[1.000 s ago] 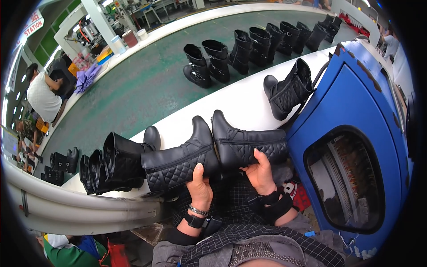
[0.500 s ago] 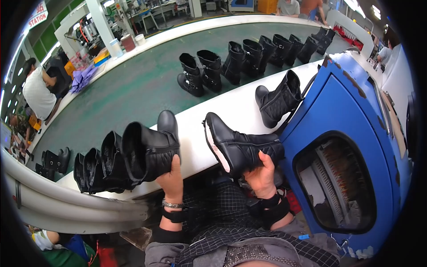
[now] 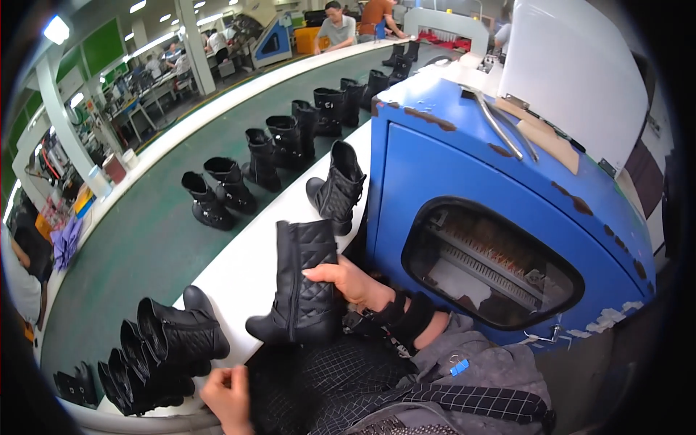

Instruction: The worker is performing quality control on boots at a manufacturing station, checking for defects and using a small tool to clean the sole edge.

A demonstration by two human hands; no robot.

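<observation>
My right hand [image 3: 355, 284] grips a black quilted boot [image 3: 306, 312] by its shaft, the thumb lying across the side near the zip. This boot is upright above the white ledge [image 3: 246, 254], its toe pointing left. Lower left, my left hand [image 3: 226, 397] is curled closed with nothing visible in it, just beside a row of black boots on the ledge. The nearest of these is a quilted boot [image 3: 181, 337], apart from my fingers. Another black boot [image 3: 339, 190] stands farther along the ledge, against the blue machine.
A blue machine [image 3: 391, 174] with a dark window [image 3: 493, 268] rises close on my right. Beyond the ledge, several black boots [image 3: 286, 141] stand in a line on the green belt [image 3: 145, 217]. People [image 3: 337, 32] work at the far side.
My left hand has let go of the nearest boot in the left row and drawn back. The boot in my right hand has turned from lying tilted to upright. The view has swung right.
</observation>
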